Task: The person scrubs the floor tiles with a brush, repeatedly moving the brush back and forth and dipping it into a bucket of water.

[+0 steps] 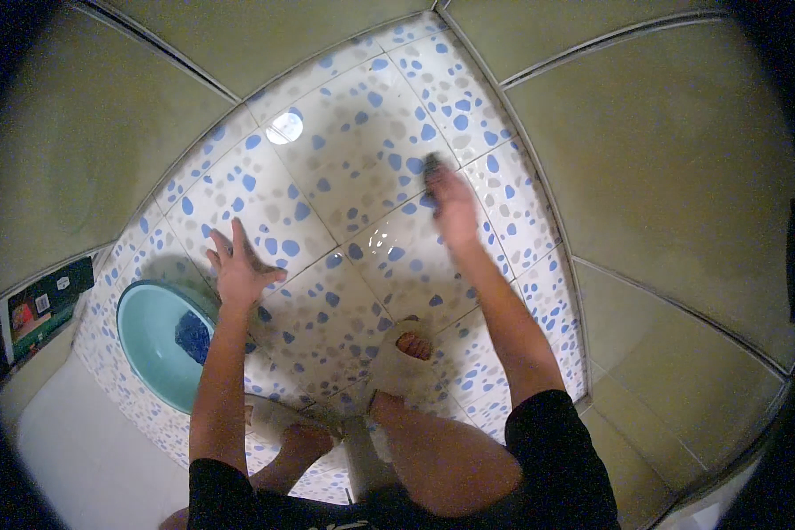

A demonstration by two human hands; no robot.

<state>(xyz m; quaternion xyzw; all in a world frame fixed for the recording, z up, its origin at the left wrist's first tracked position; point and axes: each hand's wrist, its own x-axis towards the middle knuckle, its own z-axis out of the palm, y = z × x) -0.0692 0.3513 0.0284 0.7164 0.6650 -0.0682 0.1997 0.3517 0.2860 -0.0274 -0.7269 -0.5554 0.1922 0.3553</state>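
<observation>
My left hand (pixel 238 272) is held over the floor with its fingers spread and nothing in them. It is just beside the rim of a round turquoise basin (pixel 141 309). Dark blue crumpled material (pixel 193 337) lies in that basin, partly hidden by my left forearm. My right hand (pixel 455 208), smeared by motion, reaches farther out over the wet tiles. Its fingers are closed on a small dark object (pixel 432 177), too blurred to tell its kind.
White floor tiles (pixel 327 221) carry blue and grey speckles, with wet glints near the middle. A round pale drain cover or light reflection (pixel 284 129) shows toward the back. Olive tiled walls (pixel 662 150) enclose the floor. My slippered feet (pixel 408 353) stand near. A green box (pixel 49 305) is at far left.
</observation>
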